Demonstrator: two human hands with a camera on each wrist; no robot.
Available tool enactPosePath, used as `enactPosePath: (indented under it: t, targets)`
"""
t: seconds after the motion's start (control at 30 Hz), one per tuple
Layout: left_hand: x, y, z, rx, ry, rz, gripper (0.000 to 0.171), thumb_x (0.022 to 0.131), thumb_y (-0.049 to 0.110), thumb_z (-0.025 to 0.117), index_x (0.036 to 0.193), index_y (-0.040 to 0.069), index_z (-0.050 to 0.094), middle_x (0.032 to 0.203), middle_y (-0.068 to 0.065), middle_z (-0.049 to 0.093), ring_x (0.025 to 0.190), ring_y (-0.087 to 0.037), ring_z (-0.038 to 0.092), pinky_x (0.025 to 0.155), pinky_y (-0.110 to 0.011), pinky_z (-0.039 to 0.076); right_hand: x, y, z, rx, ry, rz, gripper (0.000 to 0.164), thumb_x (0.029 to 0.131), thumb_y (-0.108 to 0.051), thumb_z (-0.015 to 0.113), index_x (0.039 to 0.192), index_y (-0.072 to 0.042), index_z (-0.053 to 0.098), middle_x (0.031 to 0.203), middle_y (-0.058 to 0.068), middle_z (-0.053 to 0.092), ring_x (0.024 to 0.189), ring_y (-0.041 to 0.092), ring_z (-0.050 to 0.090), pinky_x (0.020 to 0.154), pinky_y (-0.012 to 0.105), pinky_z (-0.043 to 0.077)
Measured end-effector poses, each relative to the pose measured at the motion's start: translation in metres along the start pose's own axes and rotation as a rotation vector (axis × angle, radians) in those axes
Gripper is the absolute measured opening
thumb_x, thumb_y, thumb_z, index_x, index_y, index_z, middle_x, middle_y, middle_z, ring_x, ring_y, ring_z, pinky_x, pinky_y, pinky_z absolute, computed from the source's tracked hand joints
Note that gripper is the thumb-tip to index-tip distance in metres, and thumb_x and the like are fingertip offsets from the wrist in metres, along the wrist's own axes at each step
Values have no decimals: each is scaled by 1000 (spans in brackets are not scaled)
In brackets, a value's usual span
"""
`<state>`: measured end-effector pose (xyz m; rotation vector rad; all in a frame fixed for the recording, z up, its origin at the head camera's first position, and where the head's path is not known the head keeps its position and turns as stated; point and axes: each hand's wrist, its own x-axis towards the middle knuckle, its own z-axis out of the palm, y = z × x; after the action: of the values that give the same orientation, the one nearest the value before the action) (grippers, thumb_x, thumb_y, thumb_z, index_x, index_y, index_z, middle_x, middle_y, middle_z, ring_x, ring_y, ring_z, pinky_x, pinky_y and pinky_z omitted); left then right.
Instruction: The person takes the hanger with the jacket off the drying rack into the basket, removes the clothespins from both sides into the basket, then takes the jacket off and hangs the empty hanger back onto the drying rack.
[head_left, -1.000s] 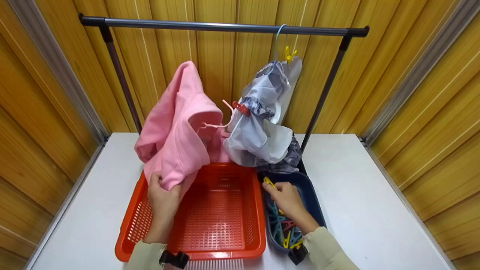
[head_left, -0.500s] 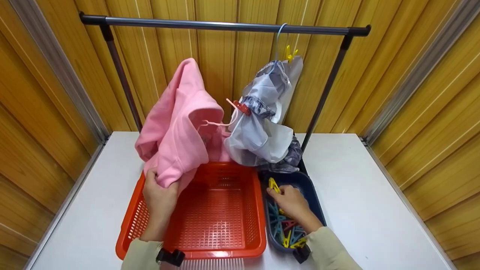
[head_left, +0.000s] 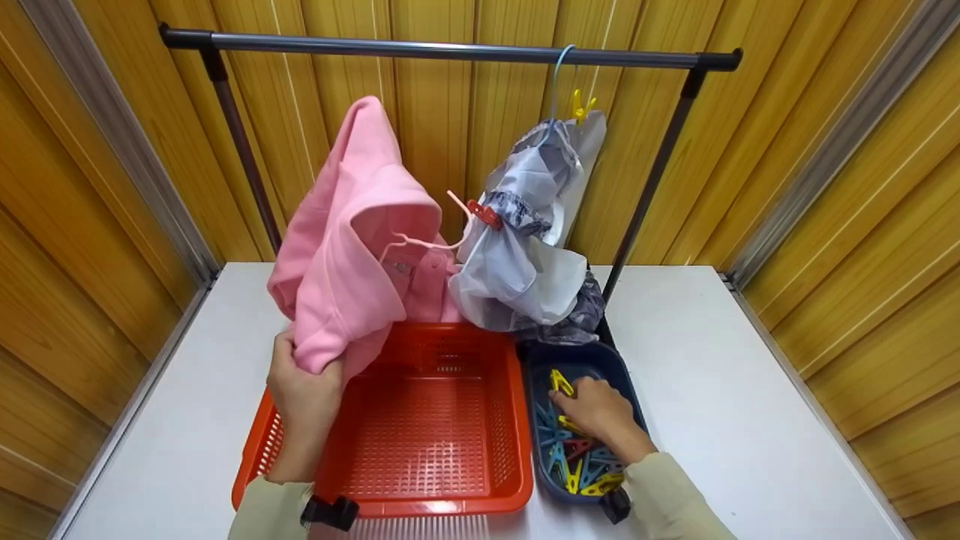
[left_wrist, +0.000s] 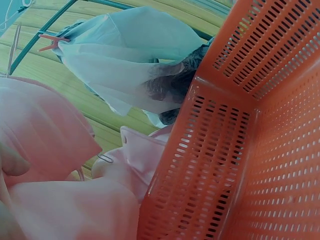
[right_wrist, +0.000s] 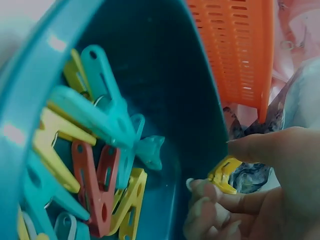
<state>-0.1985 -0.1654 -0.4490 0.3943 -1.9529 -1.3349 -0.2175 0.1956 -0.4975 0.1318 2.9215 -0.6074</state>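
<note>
My left hand [head_left: 306, 390] grips a fold of a pink hoodie-like garment [head_left: 337, 255] above the red basket's left side. A pink hanger [head_left: 431, 244] pokes out of the garment's opening, its hook toward the grey-white garment [head_left: 517, 262]. In the left wrist view the pink cloth [left_wrist: 75, 210] fills the lower left, beside the basket wall. My right hand [head_left: 600, 409] pinches a yellow clothespin [head_left: 561, 382] over the dark blue tub [head_left: 634, 390]. The right wrist view shows that yellow clothespin [right_wrist: 225, 174] between thumb and fingers, near the tub's side wall.
Several teal, red and yellow clothespins [right_wrist: 95, 190] lie in the tub. The red perforated basket [head_left: 521, 450] stands left of it. Behind, a dark rack bar [head_left: 360, 46] carries a blue hanger [head_left: 555, 82] with the grey-white garment, bearing red [head_left: 484, 214] and yellow [head_left: 581, 109] clothespins.
My left hand has shifted left and slightly down with the pink fold, and the garment's peak has risen. My right hand has moved right and down over the tub with the yellow clothespin.
</note>
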Motion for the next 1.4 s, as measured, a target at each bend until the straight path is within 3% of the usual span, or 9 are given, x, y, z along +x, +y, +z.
enactPosePath:
  t: [0.37,0.63,0.97,1.17,1.4]
  targets:
    - [5,8,-7,-10,27,50,33,76,6,75,102,-2,58,86,-14,63,72,-10,46,66,-25,36,-6,6,3,-82,-95,-26,31,83,-39,71,81,-9,64,72,4,58,64,20,55,61,40,43]
    - [6,13,-14,-3,-6,52,34,76,9,76,105,0,59,88,-12,64,71,-11,48,62,-22,37,-9,-9,-2,-46,35,-65,35,83,-46,70,84,-11,65,74,3,62,63,18,56,59,38,44]
    - [5,17,-19,3,26,86,34,75,7,75,104,-1,59,88,-14,66,72,-8,49,63,-21,37,-15,-45,-31,145,202,-185,30,87,-45,68,90,-15,66,66,-4,58,56,13,51,55,28,41]
    - [5,19,-20,3,60,96,32,75,8,75,101,-1,60,88,-14,67,72,-4,49,64,-22,36,-20,-70,-54,264,285,-304,27,87,-39,70,99,-15,66,75,-4,62,65,11,54,62,26,47]
    - [3,20,-20,26,61,87,34,75,9,77,102,-1,60,90,-16,68,76,-12,53,66,-26,40,-31,-103,-82,411,312,-409,47,82,-37,76,118,-11,60,92,2,63,72,12,58,67,22,52]
